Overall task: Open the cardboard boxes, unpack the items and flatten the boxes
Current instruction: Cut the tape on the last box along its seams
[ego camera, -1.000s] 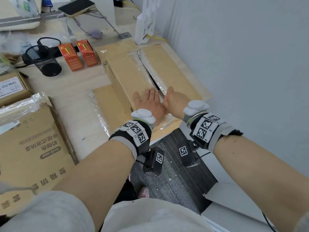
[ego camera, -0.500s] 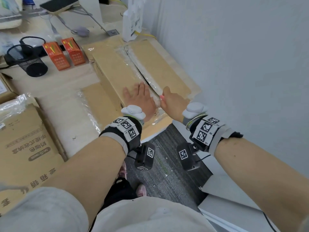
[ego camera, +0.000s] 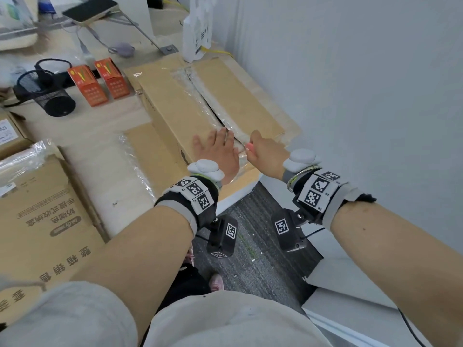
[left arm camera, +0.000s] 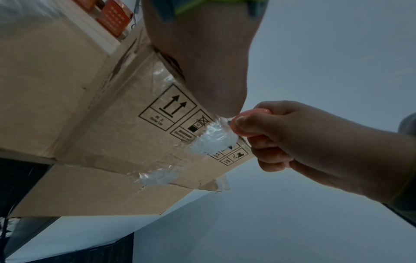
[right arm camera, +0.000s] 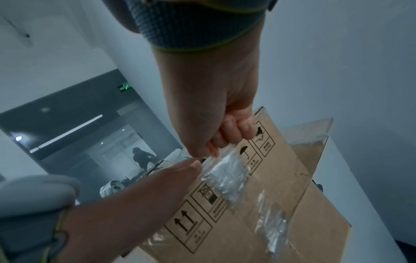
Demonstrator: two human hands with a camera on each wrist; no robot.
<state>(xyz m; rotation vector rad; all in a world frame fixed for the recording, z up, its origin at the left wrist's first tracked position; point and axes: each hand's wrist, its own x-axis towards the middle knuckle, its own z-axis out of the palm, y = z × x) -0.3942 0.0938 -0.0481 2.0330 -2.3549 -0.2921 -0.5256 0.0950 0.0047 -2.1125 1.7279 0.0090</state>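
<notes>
A long brown cardboard box [ego camera: 175,103] lies at the desk's right corner, with clear tape along its top seam [ego camera: 213,106]; the seam gapes as a dark slit. My left hand [ego camera: 218,151] rests flat, fingers straight, on the left top flap near the front end. My right hand [ego camera: 263,154] grips a pink-handled cutter [ego camera: 250,147] at the seam's near end. The left wrist view shows the right hand [left arm camera: 281,135] fisted round the cutter [left arm camera: 249,115] against wrinkled tape [left arm camera: 213,140] on the box's end face. The blade is hidden.
Two small orange boxes [ego camera: 86,85] and a black mesh pen holder [ego camera: 47,96] lie behind on the desk. A large printed cardboard box [ego camera: 42,221] sits at left. A flat cardboard sheet [ego camera: 147,151] lies beside the box. A grey wall [ego camera: 350,96] stands close on the right.
My right hand has drawn the cutter along the seam toward the box's near end. The left hand stays flat on the flap. The head view shifted slightly.
</notes>
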